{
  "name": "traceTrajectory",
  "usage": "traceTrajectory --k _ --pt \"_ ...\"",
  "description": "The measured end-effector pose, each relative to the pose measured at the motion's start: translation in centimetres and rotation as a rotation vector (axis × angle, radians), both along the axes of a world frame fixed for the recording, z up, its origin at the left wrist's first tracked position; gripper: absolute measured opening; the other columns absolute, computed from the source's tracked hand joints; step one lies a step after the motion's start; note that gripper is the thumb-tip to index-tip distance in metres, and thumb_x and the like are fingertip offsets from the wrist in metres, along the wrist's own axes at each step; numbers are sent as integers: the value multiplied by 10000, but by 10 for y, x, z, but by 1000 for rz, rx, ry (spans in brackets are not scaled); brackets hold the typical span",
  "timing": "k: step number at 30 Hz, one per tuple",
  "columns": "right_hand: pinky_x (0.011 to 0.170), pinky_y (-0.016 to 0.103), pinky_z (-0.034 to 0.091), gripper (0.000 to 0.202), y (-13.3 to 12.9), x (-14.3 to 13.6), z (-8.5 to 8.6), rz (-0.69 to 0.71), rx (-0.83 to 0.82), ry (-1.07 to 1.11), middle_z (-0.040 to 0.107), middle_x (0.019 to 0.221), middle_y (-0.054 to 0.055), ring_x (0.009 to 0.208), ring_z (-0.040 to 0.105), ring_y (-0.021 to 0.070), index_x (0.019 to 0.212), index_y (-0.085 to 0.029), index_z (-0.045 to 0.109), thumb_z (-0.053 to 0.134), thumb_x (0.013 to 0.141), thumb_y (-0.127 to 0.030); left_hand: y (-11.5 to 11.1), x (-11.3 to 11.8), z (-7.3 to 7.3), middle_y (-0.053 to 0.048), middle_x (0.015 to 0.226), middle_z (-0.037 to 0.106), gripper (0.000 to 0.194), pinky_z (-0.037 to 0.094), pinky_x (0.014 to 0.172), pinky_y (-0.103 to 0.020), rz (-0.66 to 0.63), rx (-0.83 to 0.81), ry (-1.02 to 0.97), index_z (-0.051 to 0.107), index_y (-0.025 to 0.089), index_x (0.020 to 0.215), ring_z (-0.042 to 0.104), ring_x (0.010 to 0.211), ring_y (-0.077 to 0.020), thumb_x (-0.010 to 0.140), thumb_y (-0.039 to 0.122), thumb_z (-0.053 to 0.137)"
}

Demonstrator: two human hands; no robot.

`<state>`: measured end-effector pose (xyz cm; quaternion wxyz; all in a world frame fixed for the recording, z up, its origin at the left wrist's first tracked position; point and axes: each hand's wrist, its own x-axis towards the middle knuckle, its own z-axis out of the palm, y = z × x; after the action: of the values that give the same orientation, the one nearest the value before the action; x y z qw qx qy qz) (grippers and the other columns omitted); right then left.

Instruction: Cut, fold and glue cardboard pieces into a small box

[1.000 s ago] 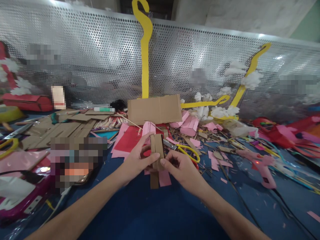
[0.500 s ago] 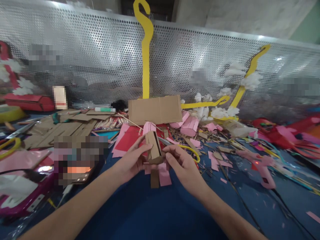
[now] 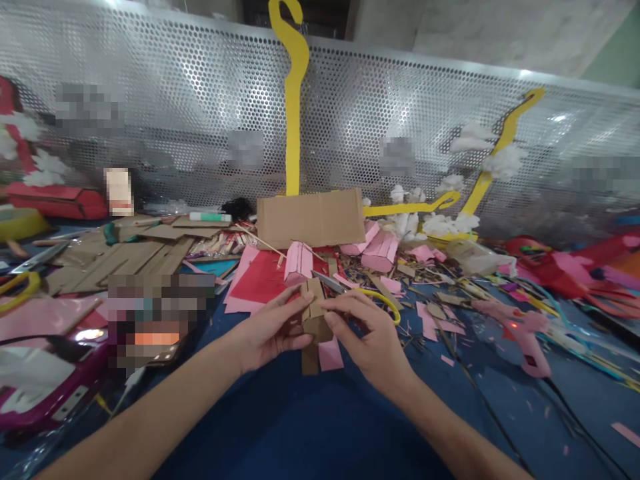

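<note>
A small folded cardboard box (image 3: pixel 315 321) is held between both hands above the blue table. My left hand (image 3: pixel 273 327) grips its left side, thumb on top and fingers beneath. My right hand (image 3: pixel 363 327) pinches the right edge with thumb and fingertips. Just beyond the box stands a small pink paper box (image 3: pixel 299 262), beside scissors with yellow handles (image 3: pixel 383 303) that are partly hidden by my right hand. Below the box, a cardboard strip (image 3: pixel 309 360) and a pink paper piece (image 3: pixel 331 355) lie on the table.
A pink glue gun (image 3: pixel 523 333) with a lit red light lies at the right, its cable trailing forward. Cardboard sheets (image 3: pixel 125 257) and a phone (image 3: pixel 165 327) are at the left. Behind stand a cardboard panel (image 3: pixel 311 219) and a yellow hook shape (image 3: pixel 293 133).
The cardboard box has been tilted and lowered slightly, uncovering the pink box behind. My right fingertips have moved onto its upper right edge, and my left hand has shifted a little right.
</note>
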<state>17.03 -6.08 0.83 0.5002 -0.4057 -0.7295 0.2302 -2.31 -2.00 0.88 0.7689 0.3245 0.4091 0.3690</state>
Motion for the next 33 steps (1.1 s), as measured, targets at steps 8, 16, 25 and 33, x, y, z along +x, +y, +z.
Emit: traceTrajectory --k 8,16,25,33 --pt "745 323 548 188 1 -3 0 6 -4 13 688 950 46 887 661 196 1077 -272 804 648 975 -251 0 0 -2 -1 882 711 705 610 568 -197 -1 13 3 552 287 1411 694 678 -114 798 407 879" --pt "786 342 541 198 5 2 0 -6 -14 5 674 985 51 921 655 201 1118 -266 787 632 994 -278 -1 -6 3 -8 975 731 941 649 812 -288 -85 18 -148 364 322 1578 741 786 -127 803 205 885" --pt "960 399 559 189 1 5 3 18 -27 -31 614 1360 108 1263 596 268 1139 -272 735 618 990 -281 -5 -9 10 -131 1255 728 1246 621 844 -325 -192 188 -57 116 367 1657 786 988 -244 736 148 926" --pt "1167 524 421 236 2 7 3 45 1 -97 640 1444 105 1380 557 285 1222 -268 701 623 1000 -282 -4 -8 4 -109 1216 729 1146 610 796 -317 -205 272 -9 229 367 1628 770 969 -228 737 200 929"
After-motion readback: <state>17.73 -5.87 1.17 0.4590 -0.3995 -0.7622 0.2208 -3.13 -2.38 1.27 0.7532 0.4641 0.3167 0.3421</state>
